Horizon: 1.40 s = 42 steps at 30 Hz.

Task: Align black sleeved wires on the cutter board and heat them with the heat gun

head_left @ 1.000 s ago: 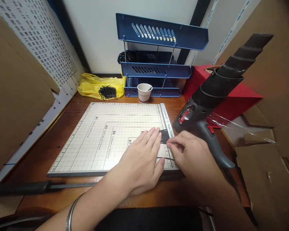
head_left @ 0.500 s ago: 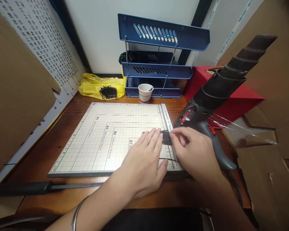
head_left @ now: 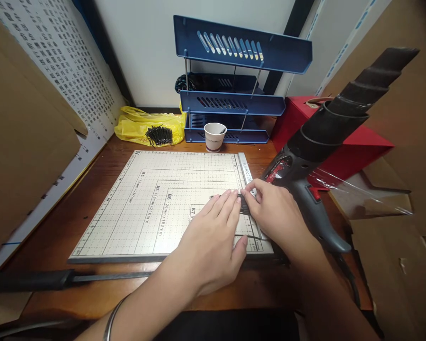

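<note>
My left hand (head_left: 213,237) lies flat with its fingers stretched out, pressing on a row of thin black tubes (head_left: 245,208) side by side on the cream paper trimmer board (head_left: 128,208). The tubes' left ends peek out past my fingertips; the middle of the row is hidden under the hand. At the trimmer's right edge, my right hand (head_left: 273,203) pinches the far end of the row, thumb and forefinger closed on a black tube close to my left fingertips. One loose black tube (head_left: 249,237) lies nearer to me, beside my left thumb.
A heat gun (head_left: 305,161) stands tilted at the right, before a red box (head_left: 362,147). Behind the board are a paper cup (head_left: 215,139), a blue tray rack (head_left: 234,102) and a yellow bag (head_left: 131,130) with cut black pieces (head_left: 159,136). The trimmer's handle (head_left: 28,280) lies front left.
My right hand has moved a little left and away from me, its fingertips now close to my left fingers. My left hand stays pressed in place.
</note>
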Motion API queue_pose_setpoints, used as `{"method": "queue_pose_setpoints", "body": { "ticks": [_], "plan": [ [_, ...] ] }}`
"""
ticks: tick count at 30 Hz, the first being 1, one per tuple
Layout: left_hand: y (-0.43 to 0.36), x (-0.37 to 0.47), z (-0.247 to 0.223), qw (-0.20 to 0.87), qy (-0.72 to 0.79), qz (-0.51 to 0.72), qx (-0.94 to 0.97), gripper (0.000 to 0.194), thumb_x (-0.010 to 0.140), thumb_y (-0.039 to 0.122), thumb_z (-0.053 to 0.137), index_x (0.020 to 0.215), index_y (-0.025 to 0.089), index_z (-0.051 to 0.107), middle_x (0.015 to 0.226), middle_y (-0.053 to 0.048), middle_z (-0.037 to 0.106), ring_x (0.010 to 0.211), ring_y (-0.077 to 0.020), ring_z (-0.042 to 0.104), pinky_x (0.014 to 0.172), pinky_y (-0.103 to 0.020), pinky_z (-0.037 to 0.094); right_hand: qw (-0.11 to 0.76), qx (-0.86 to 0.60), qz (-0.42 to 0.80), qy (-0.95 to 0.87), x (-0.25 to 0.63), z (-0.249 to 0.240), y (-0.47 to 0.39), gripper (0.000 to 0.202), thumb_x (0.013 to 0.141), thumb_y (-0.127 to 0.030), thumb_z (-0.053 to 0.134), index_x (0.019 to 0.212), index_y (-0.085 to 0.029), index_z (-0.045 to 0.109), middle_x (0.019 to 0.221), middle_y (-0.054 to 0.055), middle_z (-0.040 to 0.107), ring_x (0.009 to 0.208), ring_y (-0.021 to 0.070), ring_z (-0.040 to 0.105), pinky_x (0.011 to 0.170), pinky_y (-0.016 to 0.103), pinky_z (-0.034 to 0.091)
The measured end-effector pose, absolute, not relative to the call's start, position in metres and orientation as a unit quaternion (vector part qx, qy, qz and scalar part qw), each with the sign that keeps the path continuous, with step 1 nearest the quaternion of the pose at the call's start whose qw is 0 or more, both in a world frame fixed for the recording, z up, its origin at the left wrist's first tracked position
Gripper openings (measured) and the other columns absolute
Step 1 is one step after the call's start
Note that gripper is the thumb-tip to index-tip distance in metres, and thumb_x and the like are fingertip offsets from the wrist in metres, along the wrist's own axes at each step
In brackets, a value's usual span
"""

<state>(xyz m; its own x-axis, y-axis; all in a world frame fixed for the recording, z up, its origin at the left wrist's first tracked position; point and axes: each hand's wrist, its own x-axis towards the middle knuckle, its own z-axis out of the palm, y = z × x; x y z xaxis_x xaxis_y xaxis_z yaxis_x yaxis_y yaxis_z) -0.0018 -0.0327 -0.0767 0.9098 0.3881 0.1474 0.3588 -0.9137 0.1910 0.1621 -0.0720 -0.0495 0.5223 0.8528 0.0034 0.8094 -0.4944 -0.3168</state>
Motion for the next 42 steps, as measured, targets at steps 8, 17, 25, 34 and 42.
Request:
{"method": "queue_pose_setpoints", "body": {
  "ticks": [8,17,25,34,42],
  "plan": [
    [-0.033,-0.002,-0.078,0.08,0.193,0.107,0.972,0.066,0.105,0.042,0.03,0.156,0.001,0.03,0.165,-0.018,0.026,0.155,-0.0284,0.021,0.126,-0.045,0.022,0.148,-0.861,0.068,-0.482,0.16,-0.049,-0.073,0.02,0.093,-0.035,0.049,0.09,-0.025,0.066,0.068,0.002,0.062,0.058,0.0163,0.048,0.059,0.029,0.023],
    [-0.033,-0.002,-0.078,0.086,0.194,0.096,0.973,0.064,0.106,0.042,0.027,0.156,0.002,0.032,0.165,-0.018,0.025,0.155,-0.0283,0.019,0.127,-0.045,0.022,0.334,-0.85,0.09,-0.397,0.169,-0.055,-0.072,0.028,0.087,-0.048,0.055,0.097,-0.023,0.06,0.064,-0.002,0.056,0.063,0.0181,0.056,0.063,0.029,0.037],
    [-0.033,-0.003,-0.079,0.086,0.195,0.101,0.972,0.064,0.106,0.042,0.027,0.156,0.003,0.032,0.165,-0.017,0.025,0.155,-0.0276,0.019,0.127,-0.045,0.021,0.228,-0.876,0.144,-0.399,0.163,-0.057,-0.07,0.037,0.092,-0.045,0.046,0.123,-0.024,0.047,0.089,0.005,0.067,0.074,0.023,0.063,0.064,0.031,0.036],
    [-0.033,-0.001,-0.078,0.082,0.193,0.095,0.973,0.065,0.106,0.042,0.027,0.157,0.002,0.029,0.166,-0.017,0.023,0.155,-0.0275,0.018,0.127,-0.045,0.02,0.182,-0.884,0.14,-0.407,0.16,-0.057,-0.069,0.046,0.095,-0.051,0.044,0.128,-0.021,0.056,0.11,0.016,0.071,0.101,0.0342,0.067,0.076,0.038,0.043],
    [-0.034,-0.002,-0.079,0.083,0.196,0.101,0.972,0.064,0.106,0.042,0.027,0.156,0.002,0.032,0.165,-0.017,0.027,0.155,-0.0276,0.02,0.127,-0.044,0.02,0.209,-0.861,0.16,-0.435,0.163,-0.057,-0.072,0.044,0.1,-0.04,0.032,0.128,-0.019,0.058,0.115,0.017,0.07,0.111,0.0334,0.064,0.084,0.039,0.043]
  ]
}}
